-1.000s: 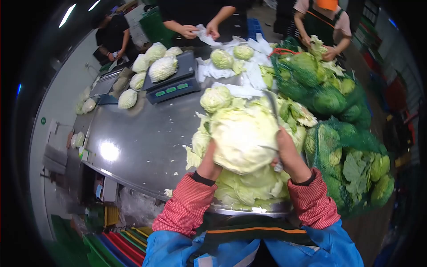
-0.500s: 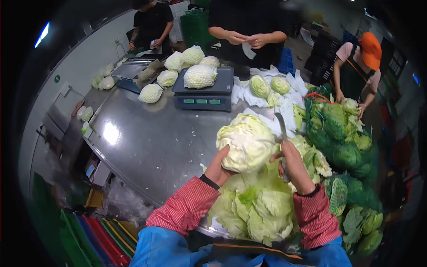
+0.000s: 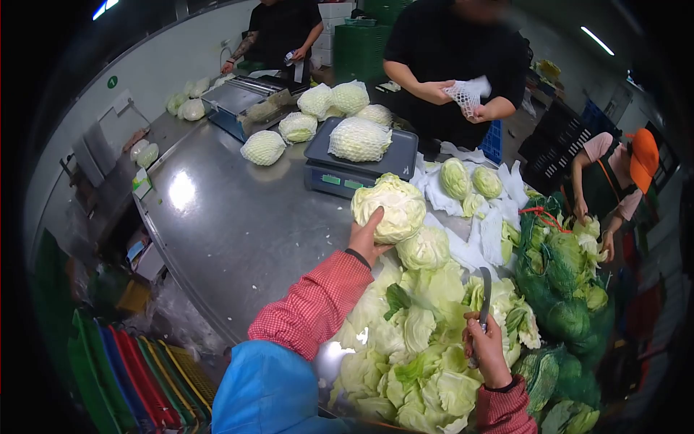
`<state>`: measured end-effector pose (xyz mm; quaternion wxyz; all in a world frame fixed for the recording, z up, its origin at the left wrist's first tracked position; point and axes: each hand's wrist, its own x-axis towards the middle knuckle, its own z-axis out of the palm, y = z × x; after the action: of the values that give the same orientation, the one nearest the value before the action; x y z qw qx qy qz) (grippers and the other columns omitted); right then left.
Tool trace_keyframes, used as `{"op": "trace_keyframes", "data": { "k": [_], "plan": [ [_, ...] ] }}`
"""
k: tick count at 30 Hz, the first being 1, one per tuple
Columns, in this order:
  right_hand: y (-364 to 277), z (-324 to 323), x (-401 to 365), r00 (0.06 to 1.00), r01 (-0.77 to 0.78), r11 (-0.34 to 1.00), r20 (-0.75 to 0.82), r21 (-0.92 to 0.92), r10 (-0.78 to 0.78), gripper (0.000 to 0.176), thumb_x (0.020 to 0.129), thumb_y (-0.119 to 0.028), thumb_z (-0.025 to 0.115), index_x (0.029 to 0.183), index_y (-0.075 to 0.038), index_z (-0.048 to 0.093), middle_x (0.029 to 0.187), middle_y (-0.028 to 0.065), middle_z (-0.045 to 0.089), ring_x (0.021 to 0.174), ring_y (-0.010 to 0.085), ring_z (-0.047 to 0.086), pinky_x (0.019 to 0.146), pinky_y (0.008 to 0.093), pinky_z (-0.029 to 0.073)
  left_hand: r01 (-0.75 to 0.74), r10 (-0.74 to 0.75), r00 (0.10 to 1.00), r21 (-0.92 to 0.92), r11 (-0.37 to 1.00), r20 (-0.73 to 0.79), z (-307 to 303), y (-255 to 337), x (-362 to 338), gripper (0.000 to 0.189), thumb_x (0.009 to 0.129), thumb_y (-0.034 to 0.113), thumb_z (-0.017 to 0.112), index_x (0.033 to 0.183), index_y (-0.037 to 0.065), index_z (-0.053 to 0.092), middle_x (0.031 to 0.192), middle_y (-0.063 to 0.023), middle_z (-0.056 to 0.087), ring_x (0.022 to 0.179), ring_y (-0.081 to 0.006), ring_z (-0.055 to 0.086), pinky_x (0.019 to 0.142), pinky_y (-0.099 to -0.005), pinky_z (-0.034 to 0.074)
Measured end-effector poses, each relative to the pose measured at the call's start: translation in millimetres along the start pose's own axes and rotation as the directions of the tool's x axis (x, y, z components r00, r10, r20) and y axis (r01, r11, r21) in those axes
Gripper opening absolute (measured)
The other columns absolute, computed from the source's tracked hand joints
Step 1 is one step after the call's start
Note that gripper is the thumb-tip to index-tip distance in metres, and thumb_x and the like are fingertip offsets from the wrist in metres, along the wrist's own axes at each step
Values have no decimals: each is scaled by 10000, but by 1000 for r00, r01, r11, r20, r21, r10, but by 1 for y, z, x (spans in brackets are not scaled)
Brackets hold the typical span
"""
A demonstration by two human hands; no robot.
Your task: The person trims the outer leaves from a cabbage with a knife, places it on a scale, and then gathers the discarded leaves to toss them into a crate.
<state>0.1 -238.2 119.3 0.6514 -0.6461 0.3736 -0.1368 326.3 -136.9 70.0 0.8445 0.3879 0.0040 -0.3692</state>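
My left hand [image 3: 370, 239] grips a trimmed pale cabbage [image 3: 390, 206] from its near side, thumb across its cut face, in front of the scale. Just below it on the right sits another cabbage [image 3: 424, 249], on or among the leaves. My right hand [image 3: 488, 351] is closed around the handle of a knife with a curved blade [image 3: 486, 291], pointing up and away from me. Beneath and around that hand lies a heap of loose cabbage leaves [image 3: 426, 380].
A digital scale [image 3: 340, 179] bears a foam-netted cabbage [image 3: 360, 139]; several more lie behind. White cloths [image 3: 463, 235] and cabbages are right of it. Green mesh sacks [image 3: 567, 318] flank the metal table [image 3: 238, 239]. A co-worker's hands [image 3: 455, 98] hold foam netting; two other people work farther off.
My left hand has carried the cabbage away from me, toward the scale. My right hand has drawn back and down with the knife. The co-worker opposite now stretches the foam netting.
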Motion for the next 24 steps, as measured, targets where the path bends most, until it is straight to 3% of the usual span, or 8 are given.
{"op": "trace_keyframes", "data": {
  "k": [7,15,16,19,20,21,22,24],
  "plan": [
    [11,0,3,1000,-1,1000,-12,-2,1,191,977,-194,586,1084,-38,562,660,26,540,425,91,466,392,234,379,-19,19,1000,-24,1000,-15,19,-1,42,660,921,295,668,1457,141,315,1396,-145,481,1253,-337,525,976,-549,488],
    [11,7,0,999,-18,999,-46,34,19,144,965,-127,592,1050,-21,546,633,9,527,436,81,455,399,234,354,-61,62,981,10,998,-184,62,12,101,692,905,308,685,1445,153,281,1372,-142,479,1200,-353,558,883,-578,522],
    [13,6,0,999,-17,999,-44,33,19,144,965,-126,592,1050,-18,548,632,8,526,436,80,454,399,233,354,-65,56,977,-36,997,-204,67,12,108,707,902,347,689,1449,162,280,1363,-133,481,1201,-339,554,887,-546,522],
    [14,6,-1,998,-23,999,-50,23,24,134,961,-126,594,1038,-20,565,636,0,526,443,75,457,402,230,356,-187,189,981,-75,980,29,73,12,114,729,899,392,686,1456,166,273,1352,-124,492,1205,-329,546,914,-509,512],
    [14,6,0,999,-10,1000,-38,18,10,133,959,-134,598,1034,-27,571,639,-3,527,443,72,454,403,230,354,-177,189,970,-84,981,154,70,13,124,827,882,455,689,1496,154,223,1414,-159,419,1207,-336,538,958,-487,490],
    [15,6,1,999,2,1000,-42,21,-1,133,957,-141,601,1030,-33,578,642,-6,529,442,68,452,403,229,353,-84,90,995,-169,982,33,82,17,118,950,862,501,693,1536,134,134,1493,-209,287,1193,-350,543,965,-488,484],
    [15,3,-3,998,7,1000,-70,28,-5,132,955,-149,605,1026,-39,585,644,-9,530,442,64,449,404,229,352,-25,31,999,-241,970,20,87,14,99,1058,841,539,697,1554,110,44,1540,-245,165,1215,-364,529,985,-492,470],
    [7,-3,-12,997,8,999,-79,35,-5,156,947,-175,618,1039,-51,595,688,-14,556,496,54,474,446,222,374,22,-24,995,22,1000,94,84,-6,70,1058,845,561,675,1555,107,36,1549,-248,174,1324,-360,434,1053,-502,420]
  ]
}}
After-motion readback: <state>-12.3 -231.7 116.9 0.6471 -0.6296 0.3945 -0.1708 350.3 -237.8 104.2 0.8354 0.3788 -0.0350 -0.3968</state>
